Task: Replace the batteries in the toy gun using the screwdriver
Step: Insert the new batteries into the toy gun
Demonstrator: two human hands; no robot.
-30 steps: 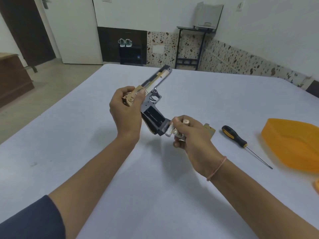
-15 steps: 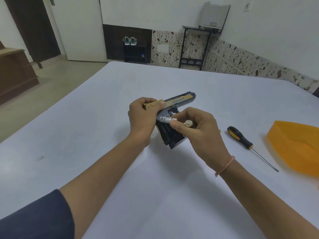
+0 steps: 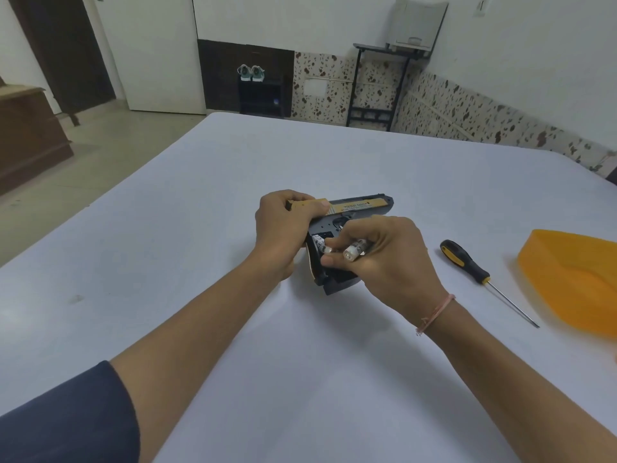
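The toy gun [image 3: 359,208], black with a tan slide, lies low over the white table [image 3: 167,262], barrel pointing right. My left hand [image 3: 283,228] grips its rear slide end. The grip's battery bay faces up and is open. My right hand [image 3: 384,259] holds a white battery [image 3: 354,251] between its fingers, while its fingertips press a second battery [image 3: 323,247] into the bay. The screwdriver [image 3: 467,267], with a black and yellow handle, lies on the table to the right of my right hand, untouched.
An orange plastic tray [image 3: 567,279] sits at the right edge of the table beyond the screwdriver. Past the table's far edge stand a dark shelf with shoes [image 3: 251,73] and a black metal stand [image 3: 380,85].
The gun has come down from a raised, tilted pose to lie level near the table. My right hand has moved from the grip's base over the open bay with the batteries.
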